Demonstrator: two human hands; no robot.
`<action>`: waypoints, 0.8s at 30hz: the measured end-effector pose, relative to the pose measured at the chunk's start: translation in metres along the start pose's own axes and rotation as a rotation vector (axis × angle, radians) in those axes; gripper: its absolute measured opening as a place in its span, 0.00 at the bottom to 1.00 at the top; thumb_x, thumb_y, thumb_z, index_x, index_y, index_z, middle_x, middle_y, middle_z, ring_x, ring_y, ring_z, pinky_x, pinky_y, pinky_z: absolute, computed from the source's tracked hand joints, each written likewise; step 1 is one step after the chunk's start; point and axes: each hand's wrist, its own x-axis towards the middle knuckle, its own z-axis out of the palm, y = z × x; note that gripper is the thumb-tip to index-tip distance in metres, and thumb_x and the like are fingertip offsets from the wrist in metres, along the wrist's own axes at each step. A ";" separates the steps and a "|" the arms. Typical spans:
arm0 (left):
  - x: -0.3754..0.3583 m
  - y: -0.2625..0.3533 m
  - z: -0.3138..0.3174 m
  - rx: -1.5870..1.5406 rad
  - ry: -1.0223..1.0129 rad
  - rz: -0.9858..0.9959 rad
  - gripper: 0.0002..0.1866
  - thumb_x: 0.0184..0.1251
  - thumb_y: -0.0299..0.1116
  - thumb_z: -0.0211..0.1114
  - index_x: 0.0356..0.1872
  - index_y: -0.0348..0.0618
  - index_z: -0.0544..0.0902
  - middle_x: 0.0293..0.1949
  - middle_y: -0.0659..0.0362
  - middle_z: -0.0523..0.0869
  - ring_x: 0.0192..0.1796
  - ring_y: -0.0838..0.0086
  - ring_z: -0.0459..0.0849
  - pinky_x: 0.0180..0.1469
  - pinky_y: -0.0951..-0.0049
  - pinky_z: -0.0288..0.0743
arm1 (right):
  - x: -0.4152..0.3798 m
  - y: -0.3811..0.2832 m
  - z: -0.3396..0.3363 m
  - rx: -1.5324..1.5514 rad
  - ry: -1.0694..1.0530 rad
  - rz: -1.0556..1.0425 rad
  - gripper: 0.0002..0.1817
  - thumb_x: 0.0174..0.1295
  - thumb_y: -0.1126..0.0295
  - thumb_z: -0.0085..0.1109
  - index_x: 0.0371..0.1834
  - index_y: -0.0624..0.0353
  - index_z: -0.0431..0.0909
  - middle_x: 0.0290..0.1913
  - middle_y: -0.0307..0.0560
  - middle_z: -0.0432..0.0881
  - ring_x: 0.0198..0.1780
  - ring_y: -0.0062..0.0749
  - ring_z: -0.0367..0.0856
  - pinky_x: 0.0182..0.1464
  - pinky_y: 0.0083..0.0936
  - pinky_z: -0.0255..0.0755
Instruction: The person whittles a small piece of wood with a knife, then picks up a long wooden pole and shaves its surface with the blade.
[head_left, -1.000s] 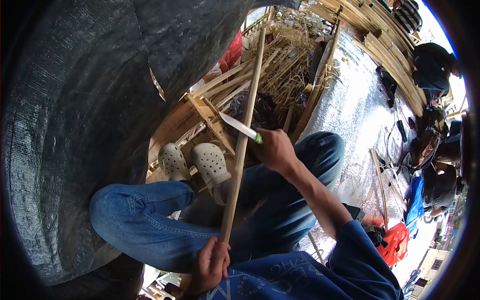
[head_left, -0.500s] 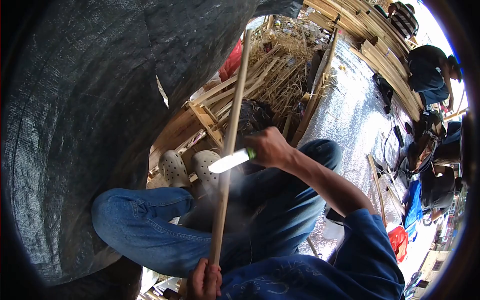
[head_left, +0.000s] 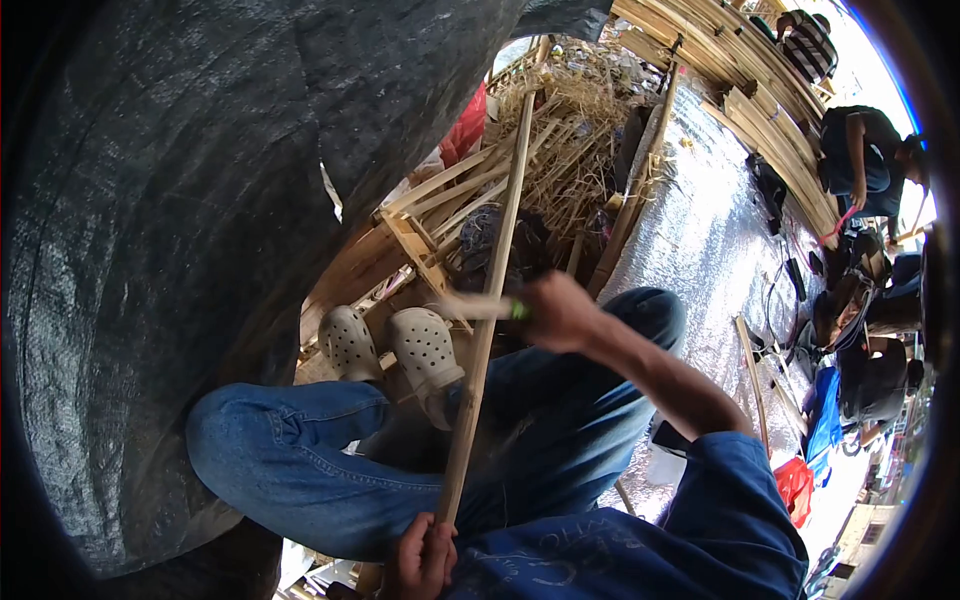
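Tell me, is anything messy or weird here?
Yes. A tangled heap of straw and shavings lies past the white clogs. The knife in the right hand looks smeared with blur against the long stick that the left hand grips.

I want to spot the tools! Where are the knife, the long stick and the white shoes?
knife [head_left: 478, 306]: head view, on the blurred pale blade.
long stick [head_left: 490, 300]: head view, on its middle stretch above the knees.
white shoes [head_left: 425, 345]: head view, on the top of the right-hand shoe.
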 end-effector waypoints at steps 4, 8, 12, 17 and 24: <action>0.017 -0.003 -0.001 -0.011 -0.058 0.087 0.11 0.76 0.38 0.49 0.43 0.40 0.73 0.18 0.67 0.69 0.16 0.87 0.62 0.19 0.86 0.56 | -0.020 -0.030 0.005 0.080 -0.200 -0.209 0.07 0.49 0.69 0.64 0.31 0.54 0.79 0.21 0.46 0.80 0.23 0.39 0.82 0.29 0.36 0.78; 0.023 0.027 -0.001 -0.366 -0.109 -0.007 0.14 0.75 0.38 0.50 0.51 0.39 0.73 0.21 0.66 0.72 0.18 0.87 0.66 0.21 0.88 0.58 | -0.001 -0.015 -0.027 -0.068 -0.187 0.215 0.09 0.54 0.67 0.63 0.37 0.54 0.79 0.22 0.47 0.80 0.24 0.39 0.82 0.29 0.36 0.76; 0.030 0.039 0.002 -0.213 0.044 -0.090 0.13 0.75 0.38 0.49 0.47 0.37 0.73 0.19 0.62 0.74 0.15 0.87 0.66 0.18 0.87 0.59 | 0.019 0.057 -0.030 0.386 0.391 0.343 0.15 0.64 0.65 0.56 0.52 0.58 0.74 0.27 0.41 0.80 0.24 0.31 0.80 0.26 0.30 0.73; 0.038 0.042 -0.001 -0.248 0.020 -0.070 0.13 0.75 0.35 0.49 0.50 0.37 0.73 0.22 0.61 0.77 0.16 0.87 0.66 0.19 0.87 0.59 | 0.002 -0.008 -0.037 1.191 0.343 0.656 0.19 0.67 0.64 0.55 0.58 0.59 0.71 0.25 0.32 0.71 0.18 0.11 0.65 0.18 0.12 0.58; 0.055 0.044 0.001 -0.265 -0.087 0.032 0.14 0.75 0.35 0.49 0.53 0.36 0.69 0.22 0.65 0.70 0.21 0.87 0.70 0.23 0.87 0.63 | -0.031 -0.085 0.006 0.784 0.048 0.365 0.16 0.69 0.59 0.53 0.44 0.64 0.71 0.23 0.44 0.71 0.24 0.25 0.69 0.28 0.29 0.64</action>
